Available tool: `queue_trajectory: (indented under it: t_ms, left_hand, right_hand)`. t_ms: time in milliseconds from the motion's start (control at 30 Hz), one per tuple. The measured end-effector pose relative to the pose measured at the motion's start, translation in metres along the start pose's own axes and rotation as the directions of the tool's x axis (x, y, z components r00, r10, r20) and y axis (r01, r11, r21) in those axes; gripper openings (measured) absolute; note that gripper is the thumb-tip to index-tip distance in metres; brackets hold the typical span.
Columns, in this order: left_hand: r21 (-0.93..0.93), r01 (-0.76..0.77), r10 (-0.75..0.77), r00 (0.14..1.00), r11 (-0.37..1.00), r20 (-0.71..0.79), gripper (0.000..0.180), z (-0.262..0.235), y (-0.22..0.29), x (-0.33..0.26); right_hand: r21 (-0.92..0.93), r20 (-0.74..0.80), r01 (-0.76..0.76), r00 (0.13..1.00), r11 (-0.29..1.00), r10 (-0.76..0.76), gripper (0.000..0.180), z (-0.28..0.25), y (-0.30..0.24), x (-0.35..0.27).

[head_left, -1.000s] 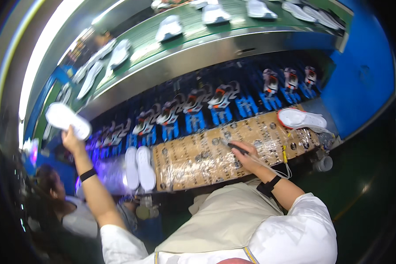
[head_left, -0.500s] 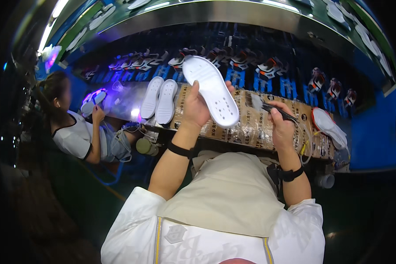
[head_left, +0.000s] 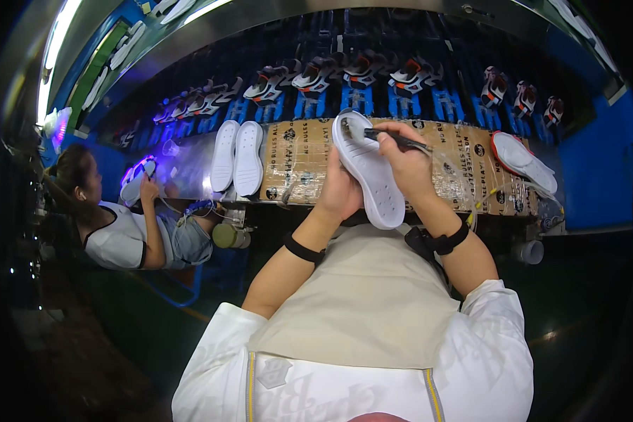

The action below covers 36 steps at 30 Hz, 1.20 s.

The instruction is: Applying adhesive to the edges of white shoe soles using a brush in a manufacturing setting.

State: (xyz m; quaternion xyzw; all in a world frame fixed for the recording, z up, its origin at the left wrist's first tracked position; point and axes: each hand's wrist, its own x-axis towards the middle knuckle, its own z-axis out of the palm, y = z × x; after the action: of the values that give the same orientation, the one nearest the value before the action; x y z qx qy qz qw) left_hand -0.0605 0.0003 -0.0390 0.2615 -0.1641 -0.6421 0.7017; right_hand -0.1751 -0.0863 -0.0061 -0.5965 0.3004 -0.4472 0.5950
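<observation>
My left hand [head_left: 341, 188] grips a white shoe sole [head_left: 378, 184] from its left side, holding it tilted above the bench with its hollow, dotted face up. In my right hand [head_left: 409, 160] is a brush [head_left: 399, 139] with a dark handle, its fingers wrapped round it. The brush's bristles rest on the inside of the sole's far end. From the handle's rear runs a thin tube. Two more white soles [head_left: 248, 160] lie side by side on the bench to the left.
Printed cardboard under clear film [head_left: 297, 158] covers the bench. At its right end lies a red-edged white shoe piece [head_left: 524, 163]. Behind, several shoe uppers [head_left: 316, 74] sit on blue holders. A co-worker [head_left: 123, 228] on the left handles a shoe [head_left: 138, 180] under purple light.
The sole has come down and nearer to me, and has turned slightly. My right hand has moved left, bringing the brush from beside the sole onto its far end.
</observation>
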Motion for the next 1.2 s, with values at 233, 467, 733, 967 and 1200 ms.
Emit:
queue_trajectory:
  t_ms: [233, 467, 733, 967, 1200]
  left_hand:
    - [0.093, -0.03, 0.037, 0.997, 0.995, -0.073, 0.076, -0.027, 0.009, 0.009]
    - [-0.07, -0.012, 0.013, 1.0, 0.997, 0.014, 0.08, -0.018, 0.006, 0.003]
    - [-0.109, -0.036, 0.024, 0.994, 0.993, -0.104, 0.076, -0.023, 0.011, -0.003]
    - [-0.269, -0.029, 0.082, 0.979, 0.963, 0.189, 0.083, -0.04, 0.022, 0.008]
    - [-0.125, -0.143, 0.158, 0.98, 0.982, 0.121, 0.09, -0.016, 0.049, 0.016]
  right_hand:
    - [-0.464, 0.446, 0.089, 0.883, 0.881, 0.146, 0.024, -0.026, -0.047, -0.012]
    - [-0.314, 0.294, 0.097, 0.956, 0.945, -0.001, 0.027, -0.021, -0.04, 0.005]
    - [-0.11, 0.514, 0.104, 0.857, 0.989, -0.033, 0.031, -0.022, -0.033, 0.006]
    - [-0.223, 0.757, 0.524, 0.624, 0.822, -0.193, 0.027, -0.021, -0.046, 0.001]
    - [-0.172, 0.751, 0.539, 0.614, 0.825, -0.244, 0.027, -0.01, -0.057, -0.007]
